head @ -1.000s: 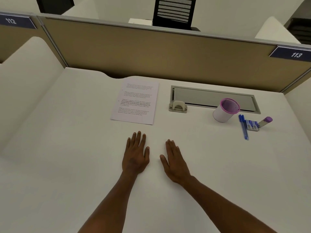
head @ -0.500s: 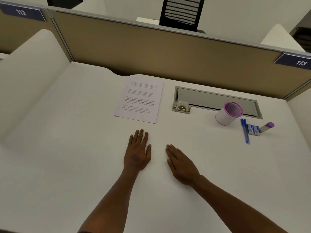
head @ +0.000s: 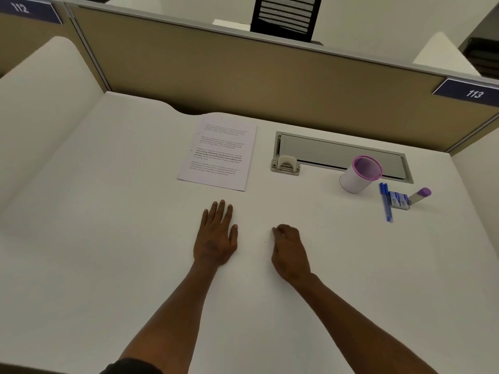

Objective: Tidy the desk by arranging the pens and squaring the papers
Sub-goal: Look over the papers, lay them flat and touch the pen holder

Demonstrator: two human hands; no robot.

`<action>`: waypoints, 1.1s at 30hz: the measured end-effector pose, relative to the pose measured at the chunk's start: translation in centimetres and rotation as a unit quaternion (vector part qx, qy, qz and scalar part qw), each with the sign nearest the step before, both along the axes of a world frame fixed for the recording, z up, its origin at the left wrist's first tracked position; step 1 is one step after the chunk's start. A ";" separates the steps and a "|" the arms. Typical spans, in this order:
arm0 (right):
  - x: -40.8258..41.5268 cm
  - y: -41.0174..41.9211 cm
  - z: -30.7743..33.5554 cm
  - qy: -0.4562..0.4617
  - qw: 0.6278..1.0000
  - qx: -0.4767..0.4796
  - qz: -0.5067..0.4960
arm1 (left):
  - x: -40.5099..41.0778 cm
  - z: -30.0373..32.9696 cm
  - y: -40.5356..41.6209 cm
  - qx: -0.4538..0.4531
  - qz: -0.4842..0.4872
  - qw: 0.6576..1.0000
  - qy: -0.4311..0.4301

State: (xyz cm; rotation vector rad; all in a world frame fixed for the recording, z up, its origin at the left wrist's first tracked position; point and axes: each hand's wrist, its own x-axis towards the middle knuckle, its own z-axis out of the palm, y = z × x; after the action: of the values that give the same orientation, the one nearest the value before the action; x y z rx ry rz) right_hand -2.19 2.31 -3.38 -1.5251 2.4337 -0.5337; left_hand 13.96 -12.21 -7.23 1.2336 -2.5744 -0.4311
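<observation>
A person sits at a white counter [head: 108, 238] in an office cubicle, and no tidying step appears begun. The left hand [head: 216, 236] lies flat on the counter, fingers straight and together, holding nothing. The right hand [head: 290, 252] rests near it with fingers curled under, and it seems empty.

The papers [head: 220, 155] lie just beyond the left hand, slightly askew. Far right, blue pens [head: 385, 202] lie loose beside a white cup with a pink rim [head: 360, 174], with a small blue packet [head: 399, 199] and a purple-capped tube [head: 420, 195] touching or nearly so.

The next move likely calls for a reach, either forward to the papers or right to pinch a pen and stand it in the cup.

Partition signs read "112" [head: 20, 8] at far left and "113" [head: 474, 93] at far right. The printed text on the papers is too small to read.
</observation>
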 end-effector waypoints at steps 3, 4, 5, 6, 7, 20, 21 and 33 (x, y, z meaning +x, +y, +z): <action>0.6 0.0 0.3 -0.023 0.999 -0.022 0.030 | 0.0 -0.1 0.0 0.002 0.000 1.000 -0.002; 0.4 -0.3 0.6 -0.036 0.998 -0.041 0.011 | 0.0 -0.1 -0.1 0.002 0.001 1.000 -0.002; -0.1 -0.8 0.9 -0.042 0.997 -0.057 -0.011 | 0.0 -0.1 -0.1 0.002 0.002 1.000 -0.002; -0.7 -1.4 1.1 -0.041 0.997 -0.064 -0.030 | 0.0 -0.1 -0.1 0.003 0.001 1.000 -0.002; -1.3 -2.2 1.4 -0.037 0.997 -0.059 -0.040 | 0.0 -0.1 0.0 0.003 0.001 1.000 -0.003; -3.1 -1.2 0.5 0.042 0.983 0.011 0.177 | 0.0 -0.1 -0.1 0.005 0.002 1.000 -0.001; -3.1 -0.7 0.5 0.023 0.987 -0.002 0.156 | 0.0 -0.2 -0.1 0.004 0.003 1.000 0.003; 0.0 -1.2 0.5 0.005 0.998 0.026 0.054 | 0.0 -0.1 0.0 -0.005 0.003 1.000 0.007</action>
State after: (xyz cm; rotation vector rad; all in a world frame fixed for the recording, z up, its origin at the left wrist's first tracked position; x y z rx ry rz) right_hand -2.23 1.07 -2.90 -1.6314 2.3366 -0.4392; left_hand 13.96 -12.23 -7.37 1.2302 -2.5568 -0.4227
